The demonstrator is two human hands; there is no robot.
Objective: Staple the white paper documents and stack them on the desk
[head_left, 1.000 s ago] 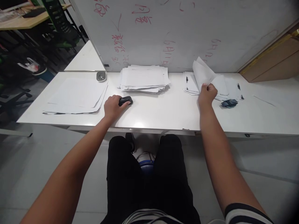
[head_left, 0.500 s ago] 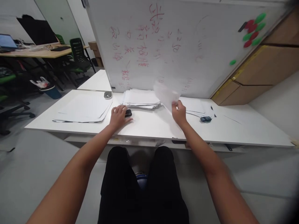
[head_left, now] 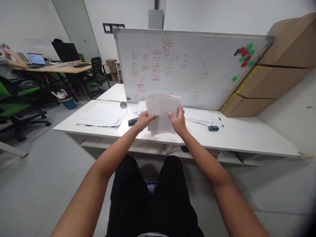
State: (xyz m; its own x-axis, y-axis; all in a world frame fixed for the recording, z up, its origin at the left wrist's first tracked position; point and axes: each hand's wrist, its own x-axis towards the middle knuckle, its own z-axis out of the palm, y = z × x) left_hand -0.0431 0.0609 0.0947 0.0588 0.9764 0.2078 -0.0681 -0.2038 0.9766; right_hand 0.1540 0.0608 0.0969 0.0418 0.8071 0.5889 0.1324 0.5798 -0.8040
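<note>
Several white paper sheets are held upright above the front of the white desk, gripped at both sides. My left hand pinches their left edge, thumb on the near face. On the right edge, my right hand grips with its thumb in front too. A black stapler lies on the desk just left of my left hand. Behind the held sheets, a paper stack is mostly hidden.
More paper lies at the desk's left, beside a small grey round-cornered object. To the right are loose sheets and a dark blue packet. A whiteboard and cardboard boxes stand behind. Another person sits far left.
My left hand has left the stapler and taken the sheets' left edge. My right hand has brought the sheets left and nearer, before me. The view has tilted up.
</note>
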